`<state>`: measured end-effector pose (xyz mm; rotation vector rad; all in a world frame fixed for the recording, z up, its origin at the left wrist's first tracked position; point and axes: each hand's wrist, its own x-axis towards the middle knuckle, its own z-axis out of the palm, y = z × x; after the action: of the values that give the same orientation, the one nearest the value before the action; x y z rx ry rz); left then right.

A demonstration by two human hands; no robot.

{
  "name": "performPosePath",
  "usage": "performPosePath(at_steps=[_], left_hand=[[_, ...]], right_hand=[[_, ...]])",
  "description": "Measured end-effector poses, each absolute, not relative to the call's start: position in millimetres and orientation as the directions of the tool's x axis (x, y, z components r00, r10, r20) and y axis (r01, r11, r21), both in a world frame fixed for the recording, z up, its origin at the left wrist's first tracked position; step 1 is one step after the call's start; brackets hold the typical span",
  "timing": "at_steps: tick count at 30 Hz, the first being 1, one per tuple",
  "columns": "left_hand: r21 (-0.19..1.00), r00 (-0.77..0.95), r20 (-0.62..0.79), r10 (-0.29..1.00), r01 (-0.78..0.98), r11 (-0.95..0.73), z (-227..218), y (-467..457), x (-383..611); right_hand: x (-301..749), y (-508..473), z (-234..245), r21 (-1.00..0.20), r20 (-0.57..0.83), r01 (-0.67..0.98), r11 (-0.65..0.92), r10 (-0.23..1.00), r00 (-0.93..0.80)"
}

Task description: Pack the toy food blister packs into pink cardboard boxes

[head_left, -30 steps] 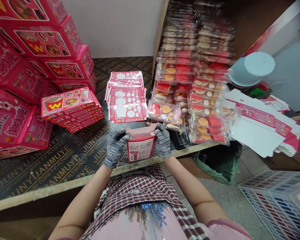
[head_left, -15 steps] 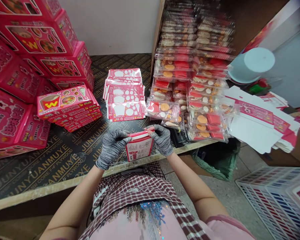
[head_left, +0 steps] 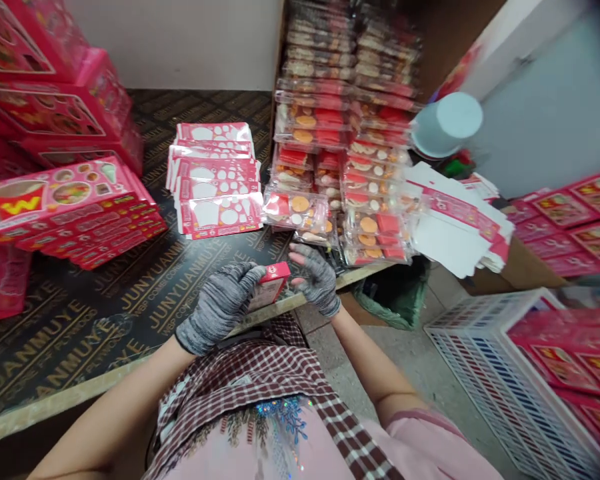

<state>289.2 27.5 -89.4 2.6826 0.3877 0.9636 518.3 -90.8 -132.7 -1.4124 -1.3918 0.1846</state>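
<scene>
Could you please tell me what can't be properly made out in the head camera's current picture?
Head view:
The small pink-and-white carton: partly hidden by the gloved left hand; its print is too small to read.
The upper stacked plastic packs: blurred.
The pink cartons at far left: cut off by the edge.
The white plastic crate: cut off by the lower edge.

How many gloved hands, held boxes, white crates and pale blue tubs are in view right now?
Gloved hands: 2 (left hand, right hand)
Held boxes: 1 (small red-and-white box)
White plastic crates: 1 (white plastic crate)
Pale blue tubs: 1 (pale blue tub)
Total: 5
</scene>
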Motion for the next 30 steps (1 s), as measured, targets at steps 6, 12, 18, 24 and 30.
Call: performPosePath(at_steps=[6,12,18,24,30], left_hand=[[0.304,0.733,0.594,0.331,0.176,-0.936,-103,45,295],[0.257,0.725,0.62,0.301,0.175,-0.95,-115,40,301],[0.258,0.717,0.626,0.307,0.181,-0.949,-117,42,300],[0.198,0.716,0.645,0.267,0.181,-0.963,-118,44,302],[0.153,0.725,0.646,0.241,0.186,-0.971,-117,46,304]], right_hand=[[617,-137,-177,-0.735,0.315,0.561,-0.381,0.541,0.78],[636,-133,-208,-0.772,0.155,0.484,-0.413,0.616,0.773],[633,-142,-212,-0.826,0.21,0.431,-0.364,0.511,0.834],[619,-169,-232,-0.872,0.132,0.322,-0.37,0.457,0.88],[606,-163,-238,-0.904,0.143,0.279,-0.324,0.386,0.912]])
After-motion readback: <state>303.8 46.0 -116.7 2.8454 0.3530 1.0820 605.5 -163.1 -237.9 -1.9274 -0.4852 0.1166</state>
